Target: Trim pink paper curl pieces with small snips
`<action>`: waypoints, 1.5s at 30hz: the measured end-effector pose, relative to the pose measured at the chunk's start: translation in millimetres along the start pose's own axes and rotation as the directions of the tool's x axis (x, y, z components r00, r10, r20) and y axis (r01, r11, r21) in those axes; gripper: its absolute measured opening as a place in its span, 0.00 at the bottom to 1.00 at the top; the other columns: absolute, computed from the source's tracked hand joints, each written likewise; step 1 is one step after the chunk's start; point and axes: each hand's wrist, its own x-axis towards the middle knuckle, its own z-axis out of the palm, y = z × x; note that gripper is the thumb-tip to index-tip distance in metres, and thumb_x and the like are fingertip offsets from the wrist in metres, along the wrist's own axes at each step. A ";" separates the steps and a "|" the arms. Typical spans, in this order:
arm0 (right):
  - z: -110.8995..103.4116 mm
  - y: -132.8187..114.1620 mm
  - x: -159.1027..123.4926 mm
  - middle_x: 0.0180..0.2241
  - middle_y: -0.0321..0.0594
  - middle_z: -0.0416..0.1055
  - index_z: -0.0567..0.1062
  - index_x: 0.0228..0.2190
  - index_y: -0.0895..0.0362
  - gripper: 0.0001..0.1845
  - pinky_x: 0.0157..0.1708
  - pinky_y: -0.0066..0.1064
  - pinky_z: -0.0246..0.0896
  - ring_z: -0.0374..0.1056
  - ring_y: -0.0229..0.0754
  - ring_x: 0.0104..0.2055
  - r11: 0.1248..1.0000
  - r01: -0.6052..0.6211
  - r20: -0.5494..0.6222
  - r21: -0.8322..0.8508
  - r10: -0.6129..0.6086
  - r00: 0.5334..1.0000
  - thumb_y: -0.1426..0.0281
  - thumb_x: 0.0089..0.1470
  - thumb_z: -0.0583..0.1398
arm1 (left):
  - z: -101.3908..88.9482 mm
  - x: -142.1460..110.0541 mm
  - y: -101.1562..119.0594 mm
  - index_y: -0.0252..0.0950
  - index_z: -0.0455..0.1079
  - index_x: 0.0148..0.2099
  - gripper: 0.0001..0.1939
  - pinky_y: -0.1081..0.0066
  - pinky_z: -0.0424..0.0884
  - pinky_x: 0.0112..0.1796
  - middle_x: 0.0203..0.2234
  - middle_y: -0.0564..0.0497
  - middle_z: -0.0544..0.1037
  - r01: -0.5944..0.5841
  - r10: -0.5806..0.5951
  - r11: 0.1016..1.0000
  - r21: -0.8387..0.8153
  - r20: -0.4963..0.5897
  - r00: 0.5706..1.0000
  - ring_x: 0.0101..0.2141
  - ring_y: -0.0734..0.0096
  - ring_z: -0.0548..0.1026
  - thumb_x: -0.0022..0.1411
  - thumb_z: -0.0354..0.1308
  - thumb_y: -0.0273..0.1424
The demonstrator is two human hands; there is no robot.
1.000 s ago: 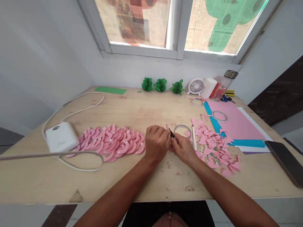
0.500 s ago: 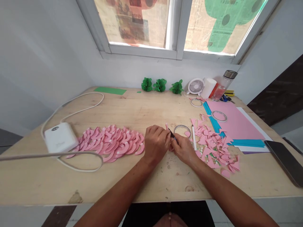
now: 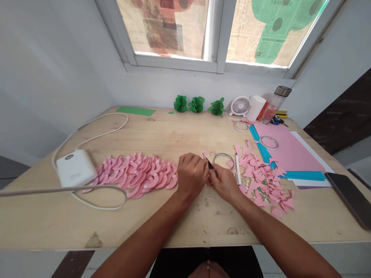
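My left hand [image 3: 191, 172] is closed, with a strip of pink paper [image 3: 204, 155] poking out past its fingertips. Most of that paper is hidden by the fingers. Against it, my right hand [image 3: 225, 181] grips what look like scissors, whose dark blade [image 3: 209, 164] points up and left at the paper; the handle is largely covered. Left of my hands lies a heap of curved pink paper pieces [image 3: 139, 173] with small white patches. To the right are pink paper scraps [image 3: 265, 179], a white pen [image 3: 238, 170] and a tape ring [image 3: 223, 155].
A white power bank [image 3: 75, 168] with a looping cable sits at left. Green paper pieces [image 3: 196, 104], a small fan [image 3: 240, 105] and a bottle [image 3: 276, 104] line the back. Coloured sheets [image 3: 295, 150] and a phone [image 3: 349, 199] are at right.
Both hands stay in the same place with the paper and blade between them. Only a slight shift of the view shows.
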 end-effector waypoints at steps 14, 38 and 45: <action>-1.8 -1.7 -0.2 0.21 0.36 0.71 0.69 0.28 0.56 0.10 0.24 0.26 0.48 0.64 0.38 0.24 0.998 -0.015 0.016 0.055 0.014 1.000 0.70 0.54 0.49 | 0.6 -0.7 -1.2 0.36 0.70 0.28 0.06 0.65 0.61 0.33 0.21 0.50 0.73 0.075 -0.072 0.994 -0.082 0.038 0.997 0.28 0.66 0.68 0.54 0.54 0.24; -3.2 -4.2 -0.7 0.21 0.36 0.71 0.70 0.27 0.57 0.10 0.24 0.25 0.48 0.65 0.37 0.24 0.998 -0.047 0.024 0.031 0.046 0.999 0.70 0.54 0.50 | 3.0 -1.8 -2.1 0.36 0.70 0.27 0.06 0.66 0.61 0.32 0.20 0.50 0.73 0.094 -0.091 0.992 -0.079 0.038 0.995 0.28 0.66 0.68 0.54 0.54 0.25; -1.2 -0.8 -0.5 0.21 0.34 0.72 0.69 0.26 0.56 0.10 0.24 0.25 0.51 0.66 0.37 0.24 0.994 -0.035 0.025 0.101 0.033 0.999 0.70 0.55 0.50 | 4.8 -2.5 -2.8 0.36 0.69 0.26 0.06 0.66 0.62 0.33 0.20 0.51 0.74 0.137 -0.135 0.981 -0.137 0.023 0.991 0.28 0.67 0.69 0.52 0.54 0.22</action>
